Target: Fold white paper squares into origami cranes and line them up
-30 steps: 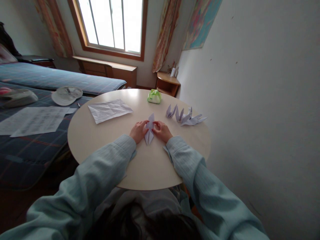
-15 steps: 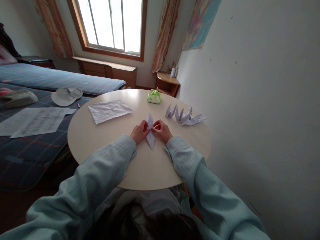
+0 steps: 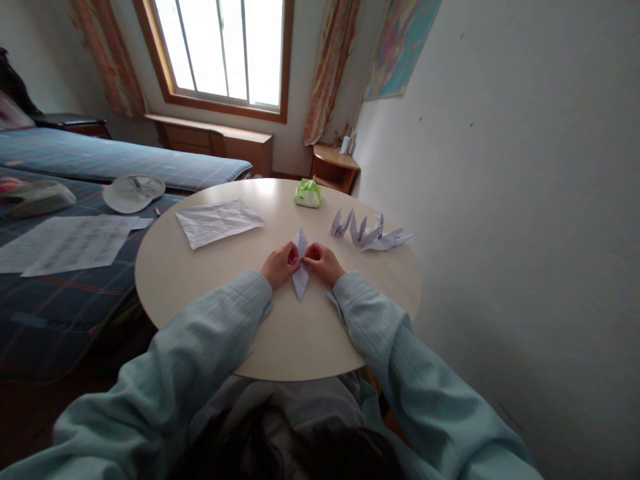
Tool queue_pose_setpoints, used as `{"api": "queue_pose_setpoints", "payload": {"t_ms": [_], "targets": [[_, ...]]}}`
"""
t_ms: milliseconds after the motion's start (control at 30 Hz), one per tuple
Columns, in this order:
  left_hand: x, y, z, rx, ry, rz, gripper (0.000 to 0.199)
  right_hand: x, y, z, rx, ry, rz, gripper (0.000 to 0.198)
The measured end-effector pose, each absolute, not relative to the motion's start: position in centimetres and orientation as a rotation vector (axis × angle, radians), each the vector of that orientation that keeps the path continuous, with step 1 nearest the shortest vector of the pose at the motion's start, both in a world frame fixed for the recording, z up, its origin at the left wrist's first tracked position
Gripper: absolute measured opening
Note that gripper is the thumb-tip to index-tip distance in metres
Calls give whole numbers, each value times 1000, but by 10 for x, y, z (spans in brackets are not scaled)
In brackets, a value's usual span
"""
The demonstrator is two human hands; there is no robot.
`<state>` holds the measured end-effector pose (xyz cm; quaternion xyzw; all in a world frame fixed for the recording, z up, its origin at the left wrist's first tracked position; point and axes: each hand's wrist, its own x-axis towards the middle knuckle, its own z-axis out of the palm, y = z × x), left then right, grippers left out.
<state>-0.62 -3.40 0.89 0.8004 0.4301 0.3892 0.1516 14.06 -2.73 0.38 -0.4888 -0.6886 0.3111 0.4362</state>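
Note:
A narrow, diamond-shaped piece of folded white paper (image 3: 301,285) lies lengthwise between my hands over the table. My left hand (image 3: 281,265) pinches its left edge near the middle, fingers curled. On the opposite edge, my right hand (image 3: 324,263) grips it with thumb and forefinger pressed together. The fingers cover the paper's middle, while its two pointed ends show above and below them. To the right stand several folded paper cranes (image 3: 367,233), close together. A creased sheet of white paper (image 3: 220,222) lies flat beyond my left hand.
The round cream table (image 3: 200,287) has a green tissue pack (image 3: 308,193) near its far edge. Left of it is a bed (image 3: 75,313) with printed sheets (image 3: 75,240) and a pale cap (image 3: 134,193). A white wall (image 3: 525,200) rises on the right.
The folded paper has turned slightly, its lower tip shifting a little left. Both hands keep hold of it in nearly the same place.

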Motion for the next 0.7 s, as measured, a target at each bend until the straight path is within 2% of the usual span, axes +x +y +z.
{"api": "queue_pose_setpoints", "payload": {"t_ms": [400, 700], "targets": [[-6, -31, 8, 2326, 1087, 1145, 10, 142, -30, 6, -1211, -1725, 698, 10], [-6, -32, 6, 2345, 1068, 1130, 9, 143, -32, 9, -1220, -1714, 731, 31]]}}
